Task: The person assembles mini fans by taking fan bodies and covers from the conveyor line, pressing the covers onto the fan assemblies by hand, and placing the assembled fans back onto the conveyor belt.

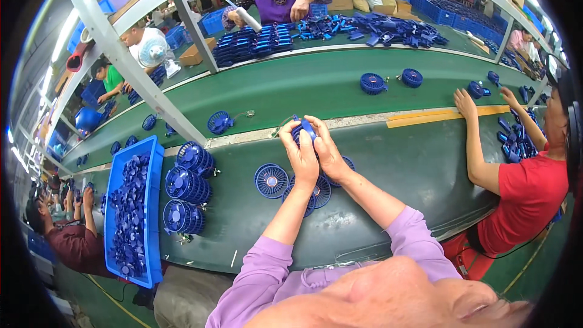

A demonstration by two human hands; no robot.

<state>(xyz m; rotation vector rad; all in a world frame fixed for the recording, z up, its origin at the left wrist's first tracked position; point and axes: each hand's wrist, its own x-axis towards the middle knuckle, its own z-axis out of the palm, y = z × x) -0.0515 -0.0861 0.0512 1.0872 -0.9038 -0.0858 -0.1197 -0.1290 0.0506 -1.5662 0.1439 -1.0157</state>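
Both hands are raised together over the bench, just short of the conveyor. Between them they grip a small blue fan housing [297,129], mostly covered by the fingers; a thin wire seems to stick out on its left. My left hand [302,157] wraps it from the left, and my right hand [330,157] closes on it from the right. Below the wrists lie several round blue fan grilles; one grille [271,180] is in plain sight, while another grille [322,192] is partly behind my forearms.
Left of me stand stacked blue fan housings [188,185] and a long blue bin [156,206] of fan blades. Across runs a green conveyor [291,91] carrying fan units [372,83]. A metal post [136,54] rises at left. A co-worker in red [528,182] reaches in from the right.
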